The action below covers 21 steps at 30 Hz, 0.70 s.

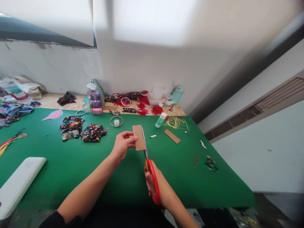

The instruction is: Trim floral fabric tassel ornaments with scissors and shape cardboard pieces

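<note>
My left hand [123, 144] pinches the left edge of a small brown cardboard piece [139, 138], held up above the green table [128, 186]. In my right hand [152, 182] is a pair of scissors [155, 185] with red handles. Their blades point away from me and lie along the right edge of the cardboard; one blade shows beside it, and the other is mostly hidden. A second brown cardboard strip [172, 136] lies flat to the right. Beyond it, a glue stick [161, 120] with a white cap rests on the table.
Floral cloth pieces [93, 132] lie to the left, near a ring [116, 121] around a white cap [116, 123]. A white slab-like device [21, 185] sits at the left front. Yellow strands [177, 123], red tassels [157, 110] and a teal bottle [177, 94] are at the back.
</note>
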{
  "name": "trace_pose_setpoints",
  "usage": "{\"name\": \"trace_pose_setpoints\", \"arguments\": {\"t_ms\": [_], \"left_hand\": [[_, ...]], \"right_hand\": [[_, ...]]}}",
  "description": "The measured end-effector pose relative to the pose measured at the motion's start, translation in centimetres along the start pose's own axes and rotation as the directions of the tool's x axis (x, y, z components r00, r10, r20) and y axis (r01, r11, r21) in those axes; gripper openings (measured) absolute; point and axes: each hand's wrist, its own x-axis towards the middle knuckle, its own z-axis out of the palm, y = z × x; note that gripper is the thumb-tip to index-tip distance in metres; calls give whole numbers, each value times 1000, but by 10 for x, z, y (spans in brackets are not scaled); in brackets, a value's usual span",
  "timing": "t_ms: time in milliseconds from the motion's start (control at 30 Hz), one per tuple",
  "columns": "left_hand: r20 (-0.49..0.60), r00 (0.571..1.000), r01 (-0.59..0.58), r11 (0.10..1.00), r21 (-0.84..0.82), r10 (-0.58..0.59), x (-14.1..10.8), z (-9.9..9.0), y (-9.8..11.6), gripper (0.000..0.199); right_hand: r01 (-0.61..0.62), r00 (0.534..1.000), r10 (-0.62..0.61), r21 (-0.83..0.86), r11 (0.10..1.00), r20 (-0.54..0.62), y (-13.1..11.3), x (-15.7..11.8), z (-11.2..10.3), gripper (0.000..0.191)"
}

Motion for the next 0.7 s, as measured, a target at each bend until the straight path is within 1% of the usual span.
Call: {"name": "trace_pose_setpoints", "arguments": {"t_ms": [100,267,400,467,700], "left_hand": [[11,1000,14,1000,11,-14,-2,1,0,37],[39,999,27,999,46,-29,-2,0,0,35],[49,998,43,997,68,-46,0,-1,0,36],[54,997,48,996,70,-52,0,-1,0,36],[53,996,63,995,76,-67,0,0,-1,35]], "right_hand": [[81,996,-80,-28,996,44,2,-2,-2,65],[82,996,-80,-97,992,29,-3,0,-3,65],[-1,1000,-3,-192,981,-22,-5,4,-2,62],[-47,998,37,-210,977,-50,-6,5,-2,60],[-96,995,84,-233,968,-59,-11,5,-1,55]]}}
